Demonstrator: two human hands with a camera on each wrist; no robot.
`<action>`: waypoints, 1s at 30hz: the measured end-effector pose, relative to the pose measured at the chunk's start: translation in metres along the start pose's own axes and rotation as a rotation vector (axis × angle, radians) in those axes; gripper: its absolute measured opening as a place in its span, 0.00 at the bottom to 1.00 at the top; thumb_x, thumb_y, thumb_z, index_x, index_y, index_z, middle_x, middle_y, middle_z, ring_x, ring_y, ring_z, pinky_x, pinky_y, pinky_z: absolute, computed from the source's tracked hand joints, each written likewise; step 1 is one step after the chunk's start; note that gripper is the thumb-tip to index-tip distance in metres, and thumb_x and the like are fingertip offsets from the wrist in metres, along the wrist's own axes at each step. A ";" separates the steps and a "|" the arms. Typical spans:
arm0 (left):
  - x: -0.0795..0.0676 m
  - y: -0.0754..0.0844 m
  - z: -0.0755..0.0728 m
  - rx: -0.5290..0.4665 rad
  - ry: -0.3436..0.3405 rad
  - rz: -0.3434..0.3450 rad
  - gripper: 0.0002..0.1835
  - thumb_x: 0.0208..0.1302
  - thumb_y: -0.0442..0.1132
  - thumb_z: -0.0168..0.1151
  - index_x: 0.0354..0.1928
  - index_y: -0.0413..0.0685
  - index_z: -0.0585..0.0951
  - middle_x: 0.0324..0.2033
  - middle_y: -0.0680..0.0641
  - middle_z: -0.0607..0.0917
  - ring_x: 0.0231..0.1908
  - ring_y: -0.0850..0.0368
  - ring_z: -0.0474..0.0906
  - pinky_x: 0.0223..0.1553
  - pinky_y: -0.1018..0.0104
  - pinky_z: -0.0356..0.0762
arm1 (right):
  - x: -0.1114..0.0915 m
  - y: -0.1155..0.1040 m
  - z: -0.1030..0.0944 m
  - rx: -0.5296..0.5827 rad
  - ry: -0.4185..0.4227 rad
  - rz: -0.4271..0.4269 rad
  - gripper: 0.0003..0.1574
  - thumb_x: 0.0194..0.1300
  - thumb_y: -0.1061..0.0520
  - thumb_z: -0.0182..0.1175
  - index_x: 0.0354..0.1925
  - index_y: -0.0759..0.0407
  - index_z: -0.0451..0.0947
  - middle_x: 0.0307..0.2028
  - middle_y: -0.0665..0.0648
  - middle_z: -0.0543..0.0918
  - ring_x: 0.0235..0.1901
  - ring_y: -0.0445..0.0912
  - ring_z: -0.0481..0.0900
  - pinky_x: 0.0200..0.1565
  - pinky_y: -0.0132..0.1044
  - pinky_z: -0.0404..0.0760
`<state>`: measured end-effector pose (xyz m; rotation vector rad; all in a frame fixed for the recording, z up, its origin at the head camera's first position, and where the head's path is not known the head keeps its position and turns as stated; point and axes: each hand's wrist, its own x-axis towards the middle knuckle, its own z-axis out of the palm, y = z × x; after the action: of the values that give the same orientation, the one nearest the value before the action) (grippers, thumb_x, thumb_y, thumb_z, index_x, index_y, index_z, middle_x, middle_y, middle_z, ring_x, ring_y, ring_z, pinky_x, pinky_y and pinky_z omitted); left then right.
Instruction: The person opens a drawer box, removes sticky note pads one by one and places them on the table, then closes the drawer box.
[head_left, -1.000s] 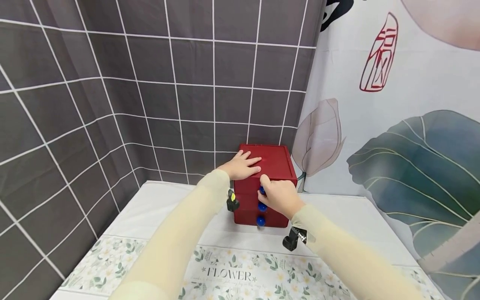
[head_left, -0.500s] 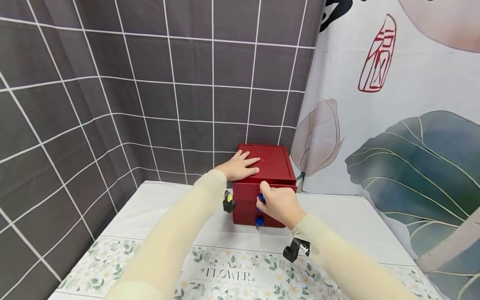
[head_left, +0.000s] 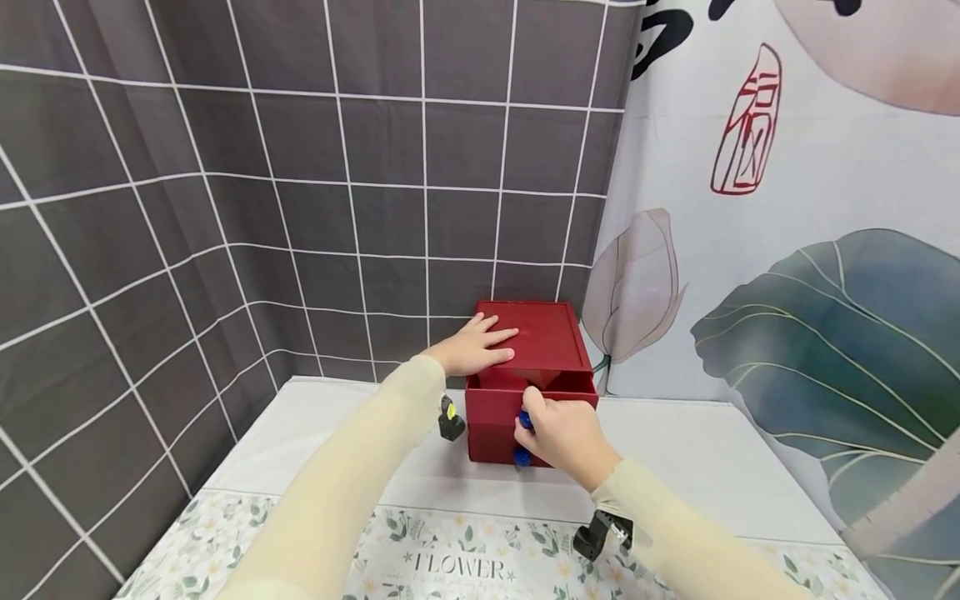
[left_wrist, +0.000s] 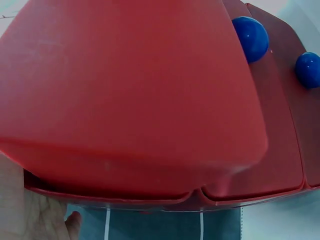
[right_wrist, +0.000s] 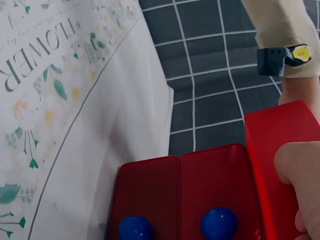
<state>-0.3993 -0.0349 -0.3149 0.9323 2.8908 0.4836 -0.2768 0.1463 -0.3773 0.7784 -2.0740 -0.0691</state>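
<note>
A red drawer cabinet (head_left: 536, 329) stands at the back of the table in the head view. My left hand (head_left: 468, 346) rests flat on the left of its top, fingers spread. With curled fingers my right hand (head_left: 566, 437) grips the blue knob (head_left: 526, 418) of the top drawer (head_left: 489, 408), which stands out from the cabinet with a gap along its upper edge. In the left wrist view the top drawer (left_wrist: 130, 90) juts past the lower fronts. Two lower drawers, with round blue knobs (right_wrist: 219, 224), are closed in the right wrist view.
A white cloth (head_left: 360, 433) with a floral band reading FLOWER (head_left: 457, 567) covers the table. Behind hang a dark grey gridded curtain (head_left: 382, 217) and, at right, a white curtain (head_left: 675, 150) with leaf prints. Small black cameras (head_left: 600, 533) sit at both wrists.
The top drawer has slid out of the cabinet toward the person as the right hand pulled its knob. The left hand has stayed on the cabinet top.
</note>
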 end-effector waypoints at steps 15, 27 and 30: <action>-0.003 0.000 0.001 0.026 0.024 0.010 0.31 0.63 0.65 0.42 0.68 0.72 0.58 0.70 0.49 0.50 0.69 0.49 0.34 0.64 0.49 0.47 | -0.007 -0.010 -0.006 0.022 0.094 0.011 0.18 0.44 0.52 0.63 0.24 0.55 0.61 0.09 0.44 0.60 0.06 0.37 0.57 0.11 0.25 0.49; -0.002 -0.001 0.002 0.067 0.039 0.005 0.31 0.62 0.66 0.41 0.68 0.74 0.57 0.70 0.51 0.50 0.69 0.50 0.34 0.64 0.51 0.47 | -0.014 -0.020 -0.015 0.057 0.140 0.046 0.17 0.44 0.52 0.62 0.23 0.56 0.62 0.10 0.44 0.64 0.07 0.37 0.62 0.10 0.27 0.55; -0.001 -0.001 0.004 0.074 0.037 0.008 0.31 0.63 0.66 0.41 0.68 0.73 0.57 0.70 0.50 0.51 0.69 0.49 0.35 0.64 0.51 0.47 | -0.017 -0.023 -0.016 0.062 0.151 0.056 0.17 0.44 0.52 0.61 0.23 0.56 0.62 0.10 0.44 0.62 0.06 0.37 0.61 0.10 0.27 0.53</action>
<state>-0.3989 -0.0352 -0.3189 0.9545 2.9580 0.4008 -0.2460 0.1413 -0.3874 0.7401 -1.9608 0.0829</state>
